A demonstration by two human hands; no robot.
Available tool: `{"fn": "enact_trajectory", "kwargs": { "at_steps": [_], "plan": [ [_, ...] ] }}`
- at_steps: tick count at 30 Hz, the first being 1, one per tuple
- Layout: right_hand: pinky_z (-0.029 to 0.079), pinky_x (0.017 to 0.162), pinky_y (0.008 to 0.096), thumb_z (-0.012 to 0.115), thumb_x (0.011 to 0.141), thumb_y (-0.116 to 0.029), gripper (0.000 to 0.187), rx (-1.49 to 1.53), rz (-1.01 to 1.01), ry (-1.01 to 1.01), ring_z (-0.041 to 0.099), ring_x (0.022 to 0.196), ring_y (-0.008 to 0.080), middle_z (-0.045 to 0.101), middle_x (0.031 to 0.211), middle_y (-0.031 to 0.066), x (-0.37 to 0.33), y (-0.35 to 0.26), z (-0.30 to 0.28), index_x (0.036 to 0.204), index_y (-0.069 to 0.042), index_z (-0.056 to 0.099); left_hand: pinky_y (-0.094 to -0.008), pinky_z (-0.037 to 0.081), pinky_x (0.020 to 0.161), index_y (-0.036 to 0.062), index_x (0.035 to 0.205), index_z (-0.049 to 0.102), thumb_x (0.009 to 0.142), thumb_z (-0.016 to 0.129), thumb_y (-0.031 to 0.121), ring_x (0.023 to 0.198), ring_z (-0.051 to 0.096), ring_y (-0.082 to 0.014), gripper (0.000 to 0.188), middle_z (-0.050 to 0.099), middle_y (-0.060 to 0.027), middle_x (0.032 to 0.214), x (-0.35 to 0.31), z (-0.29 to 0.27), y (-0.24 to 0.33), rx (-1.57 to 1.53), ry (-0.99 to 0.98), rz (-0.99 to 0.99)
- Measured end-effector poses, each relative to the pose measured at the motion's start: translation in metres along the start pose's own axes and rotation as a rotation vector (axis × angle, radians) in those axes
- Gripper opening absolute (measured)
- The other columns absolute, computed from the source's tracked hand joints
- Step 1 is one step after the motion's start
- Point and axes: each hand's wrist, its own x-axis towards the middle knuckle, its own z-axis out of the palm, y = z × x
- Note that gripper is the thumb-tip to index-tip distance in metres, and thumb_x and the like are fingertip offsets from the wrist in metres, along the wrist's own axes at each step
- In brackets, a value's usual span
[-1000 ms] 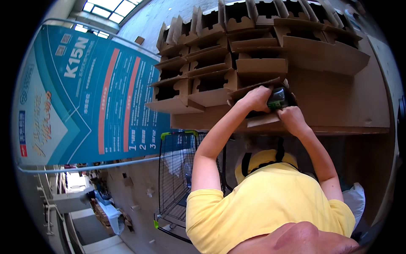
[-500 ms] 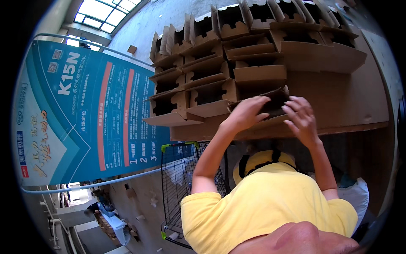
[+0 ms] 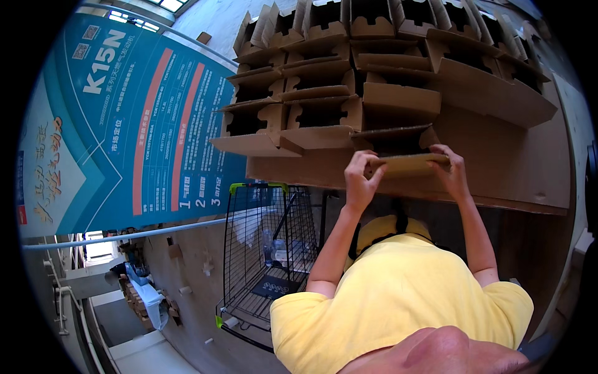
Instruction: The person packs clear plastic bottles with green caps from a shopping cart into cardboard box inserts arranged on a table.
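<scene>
An open-topped cardboard box [image 3: 408, 167] stands at the near edge of the work surface, its front flap facing me. My left hand [image 3: 364, 177] pinches the left end of that flap between thumb and fingers. At the flap's right end my right hand [image 3: 450, 171] grips the edge in the same way. The box's dark inside shows behind the flap. Just beyond it sits another open cardboard box [image 3: 402, 100] with its near flap hanging outward. To the left, a further open box [image 3: 324, 118] has notched side flaps.
Rows of similar open boxes [image 3: 374, 25] fill the far part of the cardboard-covered surface [image 3: 517, 162]. A black wire cart [image 3: 255, 243] with green corners, holding a clear bottle, stands below at the left. A large blue printed banner [image 3: 137, 124] hangs on a pipe frame beyond it.
Both hands have gone from the box's opening to the ends of its front flap and closed on it. The flap now stands out toward me. The whole view has shifted somewhat.
</scene>
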Motion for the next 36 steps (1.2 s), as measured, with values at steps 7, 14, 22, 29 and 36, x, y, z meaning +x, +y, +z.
{"fn": "enact_trajectory", "kwargs": {
  "at_steps": [7,14,22,29,36],
  "plan": [
    [0.038,0.102,0.0371,0.072,0.075,-0.009,0.067,-0.329,-0.254,0.306,0.051,0.118,0.0307,0.053,0.126,0.0131,0.016,0.001,0.022,0.135,-0.009,0.042,-0.0404,0.037,0.102,0.0040,0.130,0.045,0.075,0.074,0.012,0.119,0.046,-0.0320,0.063,0.050,-0.0163,0.126,0.016,0.003,0.005,0.686,0.101,0.356],
    [0.031,0.108,0.0379,0.081,0.069,-0.030,0.094,-0.070,0.005,-0.018,0.039,0.131,0.0317,0.042,0.141,0.0172,0.010,0.030,0.009,0.144,-0.010,0.030,-0.0433,0.036,0.102,0.0020,0.130,0.048,0.066,0.080,0.038,0.123,0.041,-0.0325,0.080,0.049,-0.0156,0.124,0.021,-0.017,0.005,0.843,-0.402,0.308],
    [0.033,0.107,0.0342,0.083,0.063,-0.021,0.098,-0.032,0.088,-0.204,0.040,0.130,0.0250,0.042,0.142,0.0139,0.011,0.032,-0.013,0.144,-0.010,0.030,-0.0460,0.050,0.091,0.0258,0.146,0.025,0.062,0.083,0.015,0.113,0.050,-0.0491,0.103,0.018,-0.0260,0.148,0.018,-0.022,-0.012,0.686,-0.461,0.121],
    [0.035,0.105,0.0349,0.083,0.062,-0.016,0.099,-0.022,-0.021,-0.304,0.043,0.127,0.0250,0.045,0.141,0.0118,0.011,0.047,-0.024,0.145,-0.011,0.029,-0.0467,0.052,0.086,0.0234,0.146,0.026,0.065,0.082,0.016,0.105,0.055,-0.0504,0.099,0.021,-0.0272,0.147,0.024,-0.013,-0.007,0.667,-0.479,0.072],
    [0.037,0.103,0.0370,0.083,0.065,-0.017,0.097,0.001,-0.049,-0.144,0.045,0.126,0.0248,0.044,0.141,0.0127,-0.015,0.061,-0.030,0.145,-0.012,0.029,-0.0468,0.053,0.086,0.0220,0.145,0.028,0.067,0.080,0.011,0.106,0.055,-0.0494,0.095,0.023,-0.0258,0.147,0.017,0.010,-0.005,0.688,-0.499,0.269]
  ]
}}
